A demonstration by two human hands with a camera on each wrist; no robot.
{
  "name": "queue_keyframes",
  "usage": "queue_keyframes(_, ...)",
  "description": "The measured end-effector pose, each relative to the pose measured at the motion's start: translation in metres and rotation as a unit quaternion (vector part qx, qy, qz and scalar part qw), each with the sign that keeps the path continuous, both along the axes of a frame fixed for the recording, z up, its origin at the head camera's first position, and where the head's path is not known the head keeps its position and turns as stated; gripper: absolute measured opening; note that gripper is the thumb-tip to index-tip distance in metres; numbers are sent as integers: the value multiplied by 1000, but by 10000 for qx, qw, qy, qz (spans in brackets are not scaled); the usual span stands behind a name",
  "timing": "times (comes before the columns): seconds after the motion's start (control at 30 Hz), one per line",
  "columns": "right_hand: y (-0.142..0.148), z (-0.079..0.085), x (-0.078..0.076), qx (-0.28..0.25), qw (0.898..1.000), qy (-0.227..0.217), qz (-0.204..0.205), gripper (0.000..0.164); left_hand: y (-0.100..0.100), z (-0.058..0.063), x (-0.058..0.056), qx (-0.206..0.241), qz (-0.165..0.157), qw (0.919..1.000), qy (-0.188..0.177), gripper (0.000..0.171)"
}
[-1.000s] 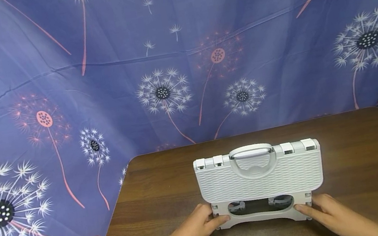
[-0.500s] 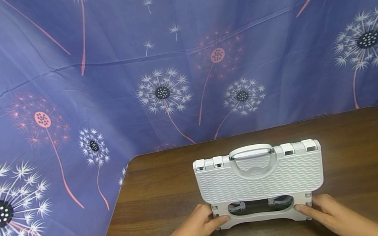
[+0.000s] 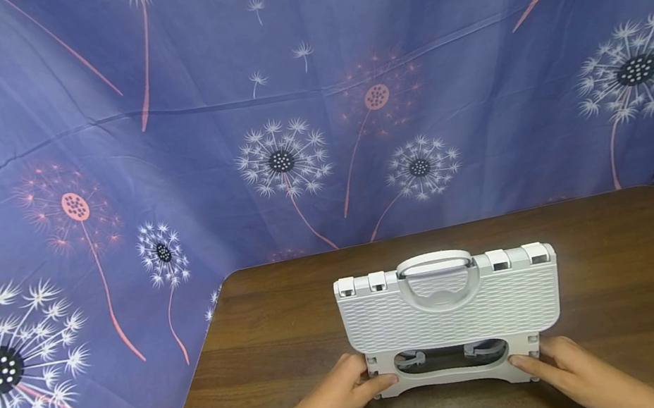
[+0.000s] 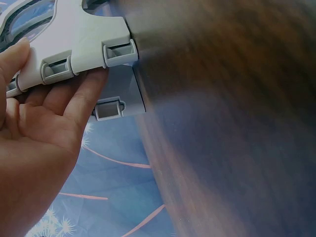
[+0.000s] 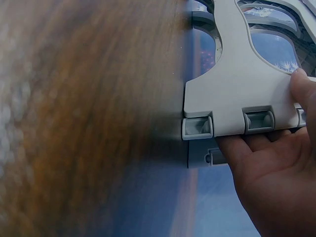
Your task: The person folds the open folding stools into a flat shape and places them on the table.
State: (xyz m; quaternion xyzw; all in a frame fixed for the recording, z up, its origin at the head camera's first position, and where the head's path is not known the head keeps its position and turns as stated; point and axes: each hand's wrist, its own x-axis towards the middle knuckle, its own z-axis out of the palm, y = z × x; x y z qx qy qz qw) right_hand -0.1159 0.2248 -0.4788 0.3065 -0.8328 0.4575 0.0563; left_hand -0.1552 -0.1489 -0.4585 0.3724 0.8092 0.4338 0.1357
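Blue dandelion curtain (image 3: 300,37) hangs at the far and left sides of the brown table (image 3: 276,326). White stool (image 3: 455,323) stands near, right of centre, hiding tabletop behind it. Your 2 hands grasp its front leg panel: left hand (image 3: 344,390) left edge, right hand (image 3: 571,365) right edge, thumbs in front, fingers behind.

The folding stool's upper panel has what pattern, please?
The upper panel has wavy horizontal ripples, clearest in the head view.

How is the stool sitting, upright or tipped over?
Upright: in the head view the stool has its handle on top; both wrist views show it standing on the table.
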Motion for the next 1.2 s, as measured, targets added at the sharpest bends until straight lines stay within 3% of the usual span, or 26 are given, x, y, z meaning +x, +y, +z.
queue_keyframes(0.5, -2, -3, 0, -15, 9997, 196, -114, 25, 0, -1, -1, 7, 5, 10000, 18, 31)
queue_keyframes(1.2, 1, -3, -2, -129, 9995, -224, 180, 24, 0, -2, -1, 91, -111, 9998, 140, 29)
